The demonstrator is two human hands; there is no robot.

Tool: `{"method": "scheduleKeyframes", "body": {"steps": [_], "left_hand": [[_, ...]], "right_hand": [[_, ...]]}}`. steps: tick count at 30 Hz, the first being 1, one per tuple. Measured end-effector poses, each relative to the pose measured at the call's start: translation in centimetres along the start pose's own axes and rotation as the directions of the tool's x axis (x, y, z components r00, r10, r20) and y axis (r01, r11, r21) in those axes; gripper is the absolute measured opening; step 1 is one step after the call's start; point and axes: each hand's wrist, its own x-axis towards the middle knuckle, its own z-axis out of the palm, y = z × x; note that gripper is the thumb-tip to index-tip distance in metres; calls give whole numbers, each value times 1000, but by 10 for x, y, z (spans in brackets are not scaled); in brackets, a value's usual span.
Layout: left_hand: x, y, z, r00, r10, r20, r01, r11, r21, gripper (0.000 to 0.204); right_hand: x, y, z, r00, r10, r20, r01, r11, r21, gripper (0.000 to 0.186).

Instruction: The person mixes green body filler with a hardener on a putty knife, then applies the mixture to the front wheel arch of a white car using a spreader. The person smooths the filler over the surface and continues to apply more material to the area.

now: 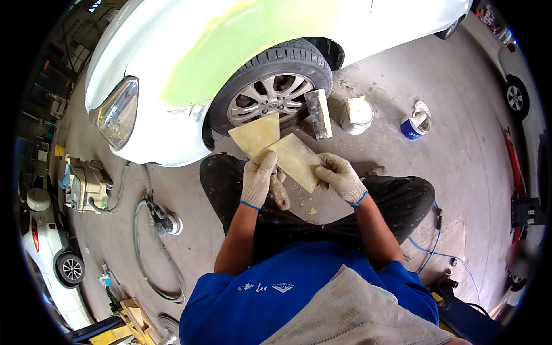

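Observation:
My left hand [259, 179], in a knit work glove, is closed on a flat yellowish putty spreader [254, 135], its thumb pressed at the lower edge. A worn, stained handle [280, 192] sticks out below this hand; what it joins is hidden behind the sheets. Also gloved, my right hand [340, 177] pinches the right edge of a second yellowish putty spreader [296, 164]. This second sheet overlaps the first near my left thumb. Both hands are above my crossed legs, in front of the car wheel [276, 95].
Ahead stands a white car with a yellow-green patch [224, 52] on its fender. A dark-faced block [318, 114] leans by the tire. Beside it are a white can [359, 115] and an open blue can [416, 125]. A sander [167, 223] with a hose lies at left.

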Motion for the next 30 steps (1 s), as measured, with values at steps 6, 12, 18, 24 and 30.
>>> {"method": "scheduleKeyframes", "body": {"steps": [6,12,18,24,30], "left_hand": [[-12,-4,10,993,-64,100,44,980,196,26],[-3,33,-2,962,126,-244,-101,988,113,31],[-21,54,-54,962,157,-225,-125,981,150,32],[-33,13,-6,997,19,-69,7,935,354,23],[-15,31,-23,968,149,-199,-51,902,428,12]], "right_hand": [[-3,-3,5,997,27,67,-24,999,-45,25],[10,-2,-5,946,9,324,6,999,-44,27],[25,-33,1,998,32,51,-48,940,337,28],[51,-1,52,989,-146,-28,146,989,13,25],[44,1,22,935,-100,340,197,944,-265,27]]}}
